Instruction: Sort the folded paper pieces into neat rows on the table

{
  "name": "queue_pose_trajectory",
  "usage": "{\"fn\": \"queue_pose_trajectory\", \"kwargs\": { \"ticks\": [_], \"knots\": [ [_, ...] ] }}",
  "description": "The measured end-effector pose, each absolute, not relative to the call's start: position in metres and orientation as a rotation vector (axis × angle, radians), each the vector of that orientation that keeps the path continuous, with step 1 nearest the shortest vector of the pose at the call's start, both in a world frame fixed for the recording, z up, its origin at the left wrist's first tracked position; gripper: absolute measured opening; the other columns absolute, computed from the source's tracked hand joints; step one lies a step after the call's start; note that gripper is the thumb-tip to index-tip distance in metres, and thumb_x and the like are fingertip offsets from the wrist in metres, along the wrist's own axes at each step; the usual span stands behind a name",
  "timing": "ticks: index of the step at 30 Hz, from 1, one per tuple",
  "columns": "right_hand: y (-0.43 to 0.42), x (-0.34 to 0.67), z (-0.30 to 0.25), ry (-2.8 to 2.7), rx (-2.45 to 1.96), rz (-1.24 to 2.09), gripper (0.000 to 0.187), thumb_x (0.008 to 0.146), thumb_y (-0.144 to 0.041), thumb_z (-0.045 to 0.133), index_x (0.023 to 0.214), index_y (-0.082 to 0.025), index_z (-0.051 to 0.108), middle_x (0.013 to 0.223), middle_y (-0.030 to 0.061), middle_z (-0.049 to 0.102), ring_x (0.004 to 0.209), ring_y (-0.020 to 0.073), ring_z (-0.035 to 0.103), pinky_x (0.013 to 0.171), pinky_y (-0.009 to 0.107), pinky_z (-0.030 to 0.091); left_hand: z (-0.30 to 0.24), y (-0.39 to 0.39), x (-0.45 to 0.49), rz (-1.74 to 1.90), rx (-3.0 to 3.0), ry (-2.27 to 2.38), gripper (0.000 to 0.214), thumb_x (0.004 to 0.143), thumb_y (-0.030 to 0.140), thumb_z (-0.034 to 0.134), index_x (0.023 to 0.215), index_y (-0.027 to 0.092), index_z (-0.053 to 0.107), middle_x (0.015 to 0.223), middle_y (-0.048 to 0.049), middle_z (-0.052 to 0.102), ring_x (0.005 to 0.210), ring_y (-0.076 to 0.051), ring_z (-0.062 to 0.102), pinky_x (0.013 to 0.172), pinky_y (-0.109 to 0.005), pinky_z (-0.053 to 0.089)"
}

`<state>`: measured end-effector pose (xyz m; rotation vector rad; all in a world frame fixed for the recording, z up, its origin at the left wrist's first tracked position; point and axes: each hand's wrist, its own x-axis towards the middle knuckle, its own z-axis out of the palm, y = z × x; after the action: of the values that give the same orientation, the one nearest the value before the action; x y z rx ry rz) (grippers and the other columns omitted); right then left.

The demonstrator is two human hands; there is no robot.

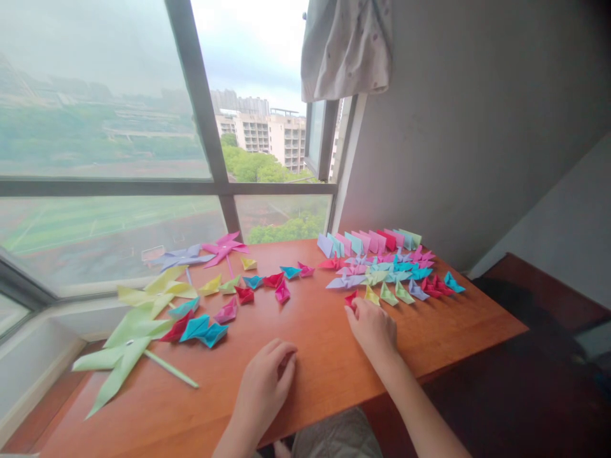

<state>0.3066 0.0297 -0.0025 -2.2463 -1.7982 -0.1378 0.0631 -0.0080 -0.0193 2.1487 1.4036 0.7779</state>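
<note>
My right hand [373,326] is at the front left end of a row on the right of the table. Its fingers pinch a small red paper boat [351,298]. To the right in that row stand a yellow folded piece [372,295], a green one [388,294] and several others. My left hand [268,375] lies near the table's front edge, with its fingers curled in and nothing visible in them. Loose paper boats, such as a pink one [282,292] and a blue one [204,331], lie farther off on the left half.
Paper pinwheels, including a green one [128,346] and a pink one [223,248], lie along the window side of the wooden table [315,394]. Upright folded cards [363,242] line the back right, behind several rows of folded paper. A grey wall [453,127] rises behind.
</note>
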Motion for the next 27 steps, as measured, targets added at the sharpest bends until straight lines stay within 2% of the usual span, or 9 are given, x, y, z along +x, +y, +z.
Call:
{"fn": "queue_pose_trajectory", "kwargs": {
  "ticks": [10, 15, 19, 23, 27],
  "knots": [
    [0.019, 0.328, -0.001, -1.700, -2.257, -0.107, 0.012, 0.091, -0.031, 0.055, 0.088, -0.026, 0.065, 0.084, -0.0018, 0.069, 0.070, 0.0129, 0.059, 0.054, 0.026, 0.021, -0.018, -0.008, 0.063, 0.778, 2.150, 1.410, 0.020, 0.092, 0.022, 0.045, 0.093, 0.020, 0.065, 0.085, -0.0049, 0.065, 0.077, -0.019, 0.064, 0.070, -0.028, 0.048],
    [0.004, 0.352, -0.013, -1.553, -2.146, -0.159, 0.018, 0.091, -0.038, 0.053, 0.092, -0.026, 0.066, 0.081, -0.0019, 0.067, 0.068, 0.0133, 0.059, 0.055, 0.025, 0.027, -0.018, -0.008, 0.063, 0.767, 2.158, 1.407, 0.019, 0.092, 0.022, 0.045, 0.093, 0.021, 0.065, 0.085, -0.0049, 0.065, 0.077, -0.019, 0.064, 0.071, -0.028, 0.048],
    [-0.004, 0.361, -0.021, -1.606, -1.989, -0.233, 0.026, 0.092, -0.038, 0.048, 0.093, -0.022, 0.068, 0.083, 0.0036, 0.068, 0.079, 0.0172, 0.062, 0.065, 0.025, 0.036, -0.019, -0.008, 0.062, 0.759, 2.171, 1.415, 0.019, 0.092, 0.023, 0.045, 0.093, 0.021, 0.065, 0.085, -0.0051, 0.065, 0.076, -0.019, 0.064, 0.070, -0.028, 0.048],
    [-0.007, 0.341, -0.016, -1.749, -2.015, -0.111, 0.032, 0.095, -0.030, 0.042, 0.115, -0.022, 0.066, 0.097, 0.0072, 0.072, 0.082, 0.0184, 0.066, 0.069, 0.025, 0.041, -0.020, -0.009, 0.062, 0.747, 2.176, 1.422, 0.019, 0.092, 0.023, 0.046, 0.093, 0.021, 0.065, 0.086, -0.0051, 0.066, 0.077, -0.020, 0.064, 0.071, -0.029, 0.049],
    [-0.001, 0.305, -0.005, -1.933, -2.224, 0.125, 0.042, 0.093, -0.029, 0.045, 0.133, -0.025, 0.055, 0.093, 0.0091, 0.074, 0.081, 0.0218, 0.069, 0.068, 0.027, 0.044, -0.020, -0.008, 0.062, 0.759, 2.178, 1.421, 0.019, 0.091, 0.022, 0.046, 0.094, 0.021, 0.064, 0.087, -0.0050, 0.066, 0.078, -0.019, 0.064, 0.072, -0.029, 0.049]
  ]
}}
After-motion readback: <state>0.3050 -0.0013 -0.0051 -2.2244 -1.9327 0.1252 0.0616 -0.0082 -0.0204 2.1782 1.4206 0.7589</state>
